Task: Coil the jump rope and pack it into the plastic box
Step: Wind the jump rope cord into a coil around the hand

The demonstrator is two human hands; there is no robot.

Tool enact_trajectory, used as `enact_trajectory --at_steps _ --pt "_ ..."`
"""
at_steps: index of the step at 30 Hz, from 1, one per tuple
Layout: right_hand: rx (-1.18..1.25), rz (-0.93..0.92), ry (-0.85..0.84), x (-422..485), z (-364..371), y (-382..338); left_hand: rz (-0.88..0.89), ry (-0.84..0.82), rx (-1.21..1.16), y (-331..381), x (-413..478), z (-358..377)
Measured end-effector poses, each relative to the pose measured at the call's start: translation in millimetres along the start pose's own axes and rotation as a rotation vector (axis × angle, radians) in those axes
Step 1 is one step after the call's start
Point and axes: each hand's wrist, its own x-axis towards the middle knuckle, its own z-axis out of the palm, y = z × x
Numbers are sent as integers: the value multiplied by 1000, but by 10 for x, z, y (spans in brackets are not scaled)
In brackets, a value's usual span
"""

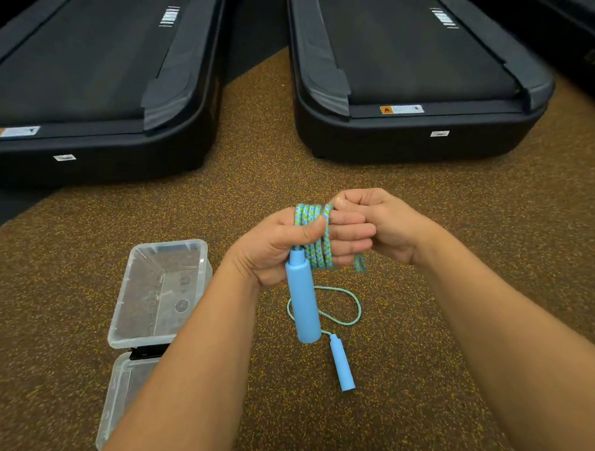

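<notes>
A blue-green braided jump rope [314, 240] is wound in several turns around the fingers of my left hand [279, 243], held above the floor. One light blue handle [302, 301] hangs down from that hand. My right hand [379, 223] is closed on the rope at the coil's right side. A loose loop of rope [348, 320] lies on the floor below, ending in the second blue handle [342, 364]. The clear plastic box [142, 325] stands open and empty on the floor to the left.
The box's clear lid [118, 399] lies flat in front of the box, partly under my left forearm. Two black treadmills [80, 137] [420, 119] stand ahead, a third at the far right edge. The floor is brown speckled rubber.
</notes>
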Motion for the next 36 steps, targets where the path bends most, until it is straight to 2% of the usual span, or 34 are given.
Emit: enact_trajectory --at_steps 5,10,13,24,27,30,36 --pt "85 34 4 19 78 133 61 22 -41 41 -24 2" --pt "-51 99 -31 -12 96 260 113 56 -66 75 -48 -24" --pt "-106 149 -112 -82 102 259 150 66 -78 83 -55 -50" --pt "-300 289 -275 -183 158 167 247 236 -48 71 -62 -101" --pt "-415 321 -305 -200 213 77 243 280 -40 103 -80 -93" --pt "-643 314 -326 -203 228 -42 219 307 -22 114 -96 -117" --pt "-899 210 -240 -231 196 -299 176 348 17 82 -119 -173"
